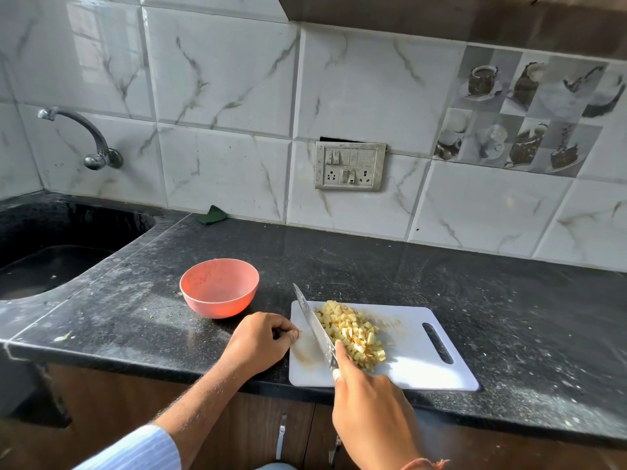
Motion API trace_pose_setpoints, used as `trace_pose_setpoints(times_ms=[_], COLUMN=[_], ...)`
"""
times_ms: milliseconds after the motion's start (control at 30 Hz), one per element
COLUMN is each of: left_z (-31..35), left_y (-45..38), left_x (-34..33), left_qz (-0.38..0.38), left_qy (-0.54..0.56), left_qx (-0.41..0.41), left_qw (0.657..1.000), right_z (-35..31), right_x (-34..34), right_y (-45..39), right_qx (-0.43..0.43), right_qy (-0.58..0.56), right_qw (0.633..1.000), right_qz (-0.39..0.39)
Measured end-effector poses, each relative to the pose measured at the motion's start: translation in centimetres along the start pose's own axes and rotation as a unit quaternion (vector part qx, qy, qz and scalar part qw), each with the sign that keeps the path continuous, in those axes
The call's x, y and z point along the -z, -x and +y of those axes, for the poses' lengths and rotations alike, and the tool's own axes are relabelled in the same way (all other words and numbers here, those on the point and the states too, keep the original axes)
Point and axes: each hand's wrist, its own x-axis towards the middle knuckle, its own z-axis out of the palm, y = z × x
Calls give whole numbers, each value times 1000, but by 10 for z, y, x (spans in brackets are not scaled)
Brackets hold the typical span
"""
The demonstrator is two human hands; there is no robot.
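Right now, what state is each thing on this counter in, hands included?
Cutting board, flat on the counter, near edge at the counter's front.
Diced pieces, heaped on the cutting board, right of the blade.
Knife, gripped by the right hand, blade against the diced pieces.
Bowl, upright, empty.
Left hand, fingers curled at the cutting board's left edge; grip unclear.
Tap, no water running.
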Motion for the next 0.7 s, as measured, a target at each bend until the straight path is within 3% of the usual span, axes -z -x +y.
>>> trace_pose_setpoints(times_ms=[433,700], left_z=[1,5], left_y=[1,3], left_x=[0,2], left_qz=[18,9], left_qy=[-8,-19], left_qx=[10,3], left_qw=[1000,1000], right_z=[-6,-19], right_x=[-14,-2], right_y=[4,0], right_qx=[-9,-5], right_qy=[-23,60], right_qw=[1000,996], right_qz=[-8,-72])
